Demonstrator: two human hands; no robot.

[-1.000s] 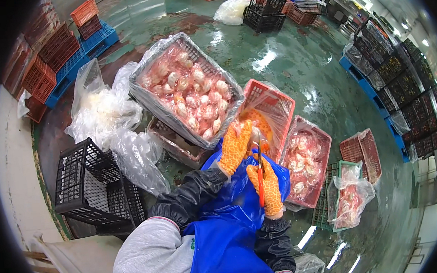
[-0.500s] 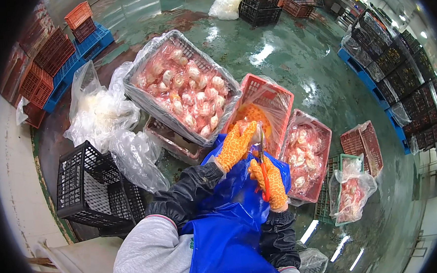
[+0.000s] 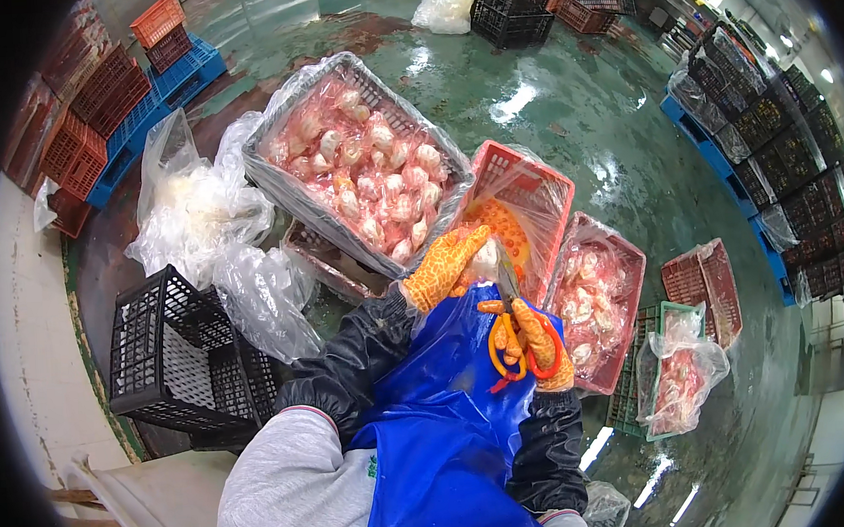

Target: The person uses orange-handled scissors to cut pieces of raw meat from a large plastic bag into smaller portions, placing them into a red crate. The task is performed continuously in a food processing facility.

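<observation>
The left hand, in an orange glove, is clenching around a pale piece of meat, holding it just above the blue apron and in front of the red crate. The right hand is gripping orange-handled scissors, fingers threaded through the loops, with the blades pointing up toward the piece.

To do this cut well, the left grip should probably be keeping the piece steady and turned so the part to trim is facing the blades, fingertips well back from the edge. Short, controlled snips look safer than one long one, since wet gloves and slick meat are likely slipping easily. Working over the red crate would be letting any scraps fall inside.

The blade tips are hard to make out against the plastic liner, so whether they are touching the piece is unclear. The piece itself is mostly hidden in the glove. The big lined crate of pink pieces is sitting beyond, well within reach.
</observation>
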